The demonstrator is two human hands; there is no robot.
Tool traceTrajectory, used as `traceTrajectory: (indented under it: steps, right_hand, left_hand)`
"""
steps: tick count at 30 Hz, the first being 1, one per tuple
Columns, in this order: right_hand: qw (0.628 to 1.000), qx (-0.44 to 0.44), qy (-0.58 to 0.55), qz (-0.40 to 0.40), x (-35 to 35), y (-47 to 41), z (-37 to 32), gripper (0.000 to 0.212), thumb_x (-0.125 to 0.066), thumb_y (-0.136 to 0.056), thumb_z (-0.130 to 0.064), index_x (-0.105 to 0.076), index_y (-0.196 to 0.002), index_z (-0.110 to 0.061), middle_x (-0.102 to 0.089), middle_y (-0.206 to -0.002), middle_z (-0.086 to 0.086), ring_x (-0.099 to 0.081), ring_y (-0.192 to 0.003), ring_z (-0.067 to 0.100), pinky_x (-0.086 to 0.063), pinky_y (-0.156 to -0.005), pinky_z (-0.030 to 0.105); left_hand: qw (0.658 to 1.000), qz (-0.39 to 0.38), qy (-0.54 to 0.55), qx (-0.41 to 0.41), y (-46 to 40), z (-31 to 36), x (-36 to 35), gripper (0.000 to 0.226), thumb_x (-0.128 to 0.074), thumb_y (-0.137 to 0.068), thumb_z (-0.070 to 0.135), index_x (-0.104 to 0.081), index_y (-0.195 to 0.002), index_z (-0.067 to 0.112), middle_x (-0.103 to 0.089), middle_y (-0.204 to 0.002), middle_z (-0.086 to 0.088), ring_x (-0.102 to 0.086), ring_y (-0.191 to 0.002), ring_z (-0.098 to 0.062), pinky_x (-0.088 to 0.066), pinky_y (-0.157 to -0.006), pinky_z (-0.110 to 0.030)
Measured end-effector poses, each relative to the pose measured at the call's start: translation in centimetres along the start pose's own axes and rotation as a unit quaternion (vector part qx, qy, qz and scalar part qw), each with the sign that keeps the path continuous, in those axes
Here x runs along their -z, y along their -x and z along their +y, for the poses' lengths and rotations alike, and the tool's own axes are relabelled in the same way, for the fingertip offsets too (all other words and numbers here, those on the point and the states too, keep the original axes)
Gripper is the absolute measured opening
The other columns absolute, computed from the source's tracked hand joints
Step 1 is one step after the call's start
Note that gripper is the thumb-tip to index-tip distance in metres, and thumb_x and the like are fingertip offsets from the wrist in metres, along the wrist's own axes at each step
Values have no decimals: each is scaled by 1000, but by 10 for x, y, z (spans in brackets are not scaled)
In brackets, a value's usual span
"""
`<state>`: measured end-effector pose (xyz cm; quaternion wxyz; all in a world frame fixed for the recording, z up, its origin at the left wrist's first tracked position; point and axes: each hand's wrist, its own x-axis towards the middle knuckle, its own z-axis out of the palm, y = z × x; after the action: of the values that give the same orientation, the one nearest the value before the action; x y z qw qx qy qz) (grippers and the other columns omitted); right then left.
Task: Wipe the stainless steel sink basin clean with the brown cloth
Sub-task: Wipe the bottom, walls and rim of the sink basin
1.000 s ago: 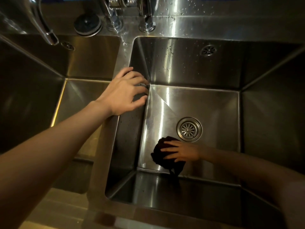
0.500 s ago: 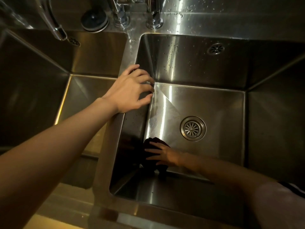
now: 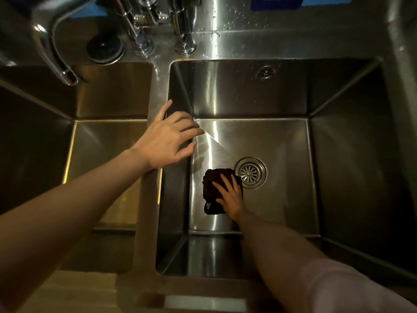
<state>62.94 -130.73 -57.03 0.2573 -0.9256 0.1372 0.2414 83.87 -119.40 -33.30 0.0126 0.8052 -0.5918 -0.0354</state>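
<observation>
Head view: the right hand point(image 3: 230, 195) lies with straight, spread fingers pressed flat on the brown cloth point(image 3: 213, 192), which sits on the floor of the right-hand sink basin point(image 3: 282, 141), just left of the drain point(image 3: 250, 172) and touching its rim. The grip here is a flat press, not a clench. Half a second ago the cloth was bunched in the near-left corner of that floor, farther from the drain; now it is spread flatter and has slid up toward the drain, so the stroke is sweeping from the corner across the floor.

The left hand point(image 3: 168, 137) still rests on the divider point(image 3: 149, 199) left of the drain, fingers loosely curved over its edge, holding nothing, bracing the body.

Judging by this, the floor left of the drain is being covered; the floor right of the drain and the walls likely remain to wipe.
</observation>
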Motion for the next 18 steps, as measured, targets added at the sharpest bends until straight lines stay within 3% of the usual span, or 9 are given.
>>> traceTrajectory:
  steps: [4,8,14,18]
  right_hand:
    - [985,-137,-93,57,-2,-3,-23,63,-49,-97,-31,-18,-152,-32,4,-162,2,9,-148,33,2,-121,42]
    - [935,-282,-175,125,-6,-7,-48,64,-46,-98,-36,-15,-153,-26,4,-162,8,7,-147,37,1,-121,43]
    - [809,-490,-271,179,-10,-11,-78,65,-37,-101,-40,-5,-154,-21,7,-161,12,7,-146,41,1,-120,47]
    - [669,-598,-385,215,8,-2,-108,66,-38,-103,-35,-1,-154,-17,10,-160,15,8,-145,44,-2,-119,52]
  left_hand:
    - [1000,-6,2,-30,0,0,1,46,-34,-94,39,-68,-118,20,-67,-115,-2,-55,-119,-26,-19,-110,-65]
    - [998,-15,9,-54,0,-4,-1,46,-33,-93,42,-70,-114,22,-67,-116,1,-54,-120,-25,-18,-109,-65]
    - [996,-28,24,-75,-1,-8,-7,50,-26,-94,46,-67,-115,27,-62,-123,5,-46,-126,-19,-15,-113,-58]
    - [996,-17,46,-78,0,-10,-8,47,-30,-94,45,-68,-114,26,-63,-123,5,-47,-124,-19,-17,-112,-58]
